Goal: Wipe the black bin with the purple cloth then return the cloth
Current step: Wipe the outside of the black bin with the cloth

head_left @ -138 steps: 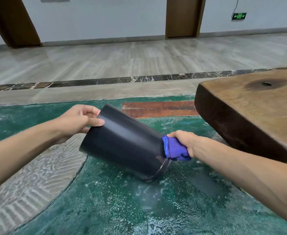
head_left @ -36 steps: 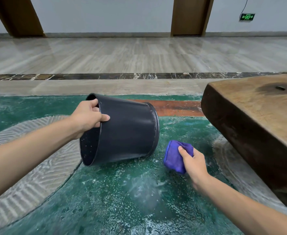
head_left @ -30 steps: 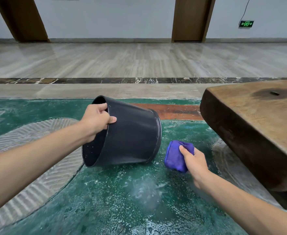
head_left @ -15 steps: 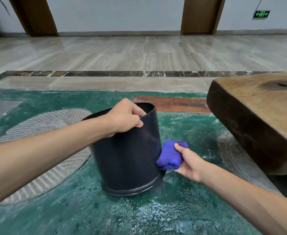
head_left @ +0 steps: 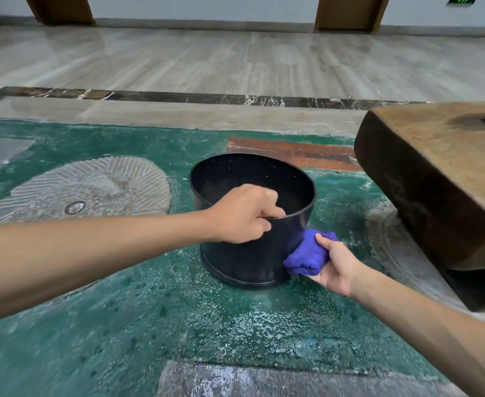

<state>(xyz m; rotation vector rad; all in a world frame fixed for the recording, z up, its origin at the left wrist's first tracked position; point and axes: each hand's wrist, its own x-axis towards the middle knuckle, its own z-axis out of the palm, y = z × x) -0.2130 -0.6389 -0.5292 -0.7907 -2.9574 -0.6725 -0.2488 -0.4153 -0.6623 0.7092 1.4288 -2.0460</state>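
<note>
The black bin (head_left: 244,253) stands upright on the green patterned floor, its mouth facing up. My left hand (head_left: 242,216) grips the near rim, fingers curled inside. A bunched purple cloth (head_left: 307,253) is pressed against the bin's lower right side. My right hand (head_left: 335,265) holds that cloth from the right, low near the floor.
A thick dark wooden slab (head_left: 441,179) juts in from the right, close to the bin and my right hand. A round metal fitting (head_left: 75,207) is set in the grey ribbed floor patch at left. Pale tiled floor and wooden door frames lie beyond.
The bin went from lying on its side to standing upright. My left hand shifted its hold on the rim. The cloth in my right hand moved from apart onto the bin's right side.
</note>
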